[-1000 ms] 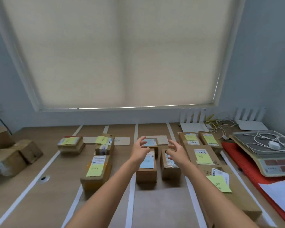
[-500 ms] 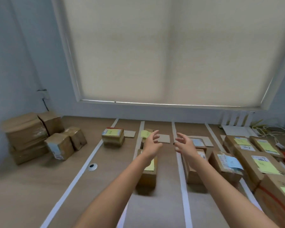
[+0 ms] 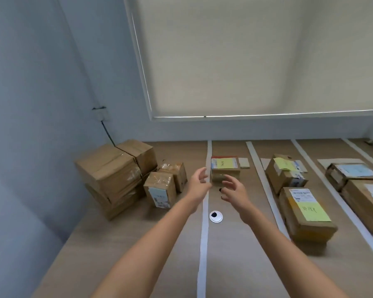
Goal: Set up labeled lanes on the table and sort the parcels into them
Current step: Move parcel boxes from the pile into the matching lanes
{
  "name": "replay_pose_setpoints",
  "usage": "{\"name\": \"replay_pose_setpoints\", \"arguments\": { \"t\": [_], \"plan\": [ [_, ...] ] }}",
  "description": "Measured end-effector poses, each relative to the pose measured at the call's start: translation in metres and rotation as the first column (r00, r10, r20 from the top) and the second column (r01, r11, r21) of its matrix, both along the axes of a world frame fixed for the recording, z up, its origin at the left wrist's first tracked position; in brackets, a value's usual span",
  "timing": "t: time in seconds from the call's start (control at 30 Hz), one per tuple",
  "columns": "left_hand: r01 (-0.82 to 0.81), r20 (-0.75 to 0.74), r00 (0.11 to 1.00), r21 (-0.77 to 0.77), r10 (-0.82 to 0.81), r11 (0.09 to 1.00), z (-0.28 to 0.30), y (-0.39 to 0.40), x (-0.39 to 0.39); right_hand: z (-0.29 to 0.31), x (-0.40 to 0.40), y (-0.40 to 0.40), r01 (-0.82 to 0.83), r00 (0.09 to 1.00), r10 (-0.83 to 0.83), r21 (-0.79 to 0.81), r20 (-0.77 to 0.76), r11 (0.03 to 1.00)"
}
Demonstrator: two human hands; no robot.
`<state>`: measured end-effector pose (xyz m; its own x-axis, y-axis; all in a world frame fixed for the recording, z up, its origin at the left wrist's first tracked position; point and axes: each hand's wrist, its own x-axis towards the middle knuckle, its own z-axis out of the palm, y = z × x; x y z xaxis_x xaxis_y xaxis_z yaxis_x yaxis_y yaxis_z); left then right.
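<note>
- White tape strips point(image 3: 204, 233) run front to back across the tabletop point(image 3: 138, 244) and mark off lanes; judging by that, the lanes are already laid out.
- Small card labels point(image 3: 244, 163) lie at the far end of some lanes; what is written on them is too small to read.
- Several lanes already hold parcels: a small parcel point(image 3: 224, 168) with a yellow note in the first lane right of the leftmost strip, two more point(image 3: 285, 175) in the next lane, and others point(image 3: 353, 175) further right.
- An unsorted stack point(image 3: 114, 175) of plain boxes stands at the far left by the wall, outside the lanes, with two smaller boxes point(image 3: 159, 189) just beside it. These look like the work that is left.
- The left hand point(image 3: 199, 186) is empty, with spread, loosely bent fingers, over the leftmost strip, near the small parcel but not touching it.
- The right hand point(image 3: 235, 193) is likewise empty and spread, just in front of that parcel, apart from it.
- A cable grommet point(image 3: 216, 216) sits in the tabletop below the hands.
- My reading: sorting is well along, perhaps more than half done; the left pile remains to be moved.
</note>
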<state>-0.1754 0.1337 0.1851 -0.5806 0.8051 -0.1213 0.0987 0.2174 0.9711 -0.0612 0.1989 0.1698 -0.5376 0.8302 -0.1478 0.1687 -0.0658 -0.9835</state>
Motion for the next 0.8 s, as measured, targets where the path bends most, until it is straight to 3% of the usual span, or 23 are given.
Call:
{"name": "replay_pose_setpoints", "arguments": {
  "t": [0.3, 0.5, 0.67, 0.8],
  "plan": [
    [-0.19, 0.019, 0.981, -0.083, 0.192, 0.978, -0.038, -0.056, -0.137, -0.029, -0.111, -0.027, -0.073, 0.993, 0.076, -0.034, 0.088, 0.997],
    [-0.299, 0.047, 0.947, -0.228, 0.317, 0.927, -0.09, -0.081, -0.195, -0.077, -0.166, -0.03, -0.09, 0.985, 0.111, -0.154, 0.13, 0.984],
    [-0.275, 0.027, 0.952, -0.367, 0.306, 0.889, -0.14, -0.077, -0.222, -0.123, -0.197, -0.027, -0.064, 0.967, 0.111, -0.201, 0.229, 0.977],
    [-0.263, 0.016, 0.957, -0.373, 0.289, 0.89, -0.167, -0.064, -0.236, -0.15, -0.213, -0.024, -0.085, 0.955, 0.142, -0.221, 0.259, 0.972]
  ]
}}
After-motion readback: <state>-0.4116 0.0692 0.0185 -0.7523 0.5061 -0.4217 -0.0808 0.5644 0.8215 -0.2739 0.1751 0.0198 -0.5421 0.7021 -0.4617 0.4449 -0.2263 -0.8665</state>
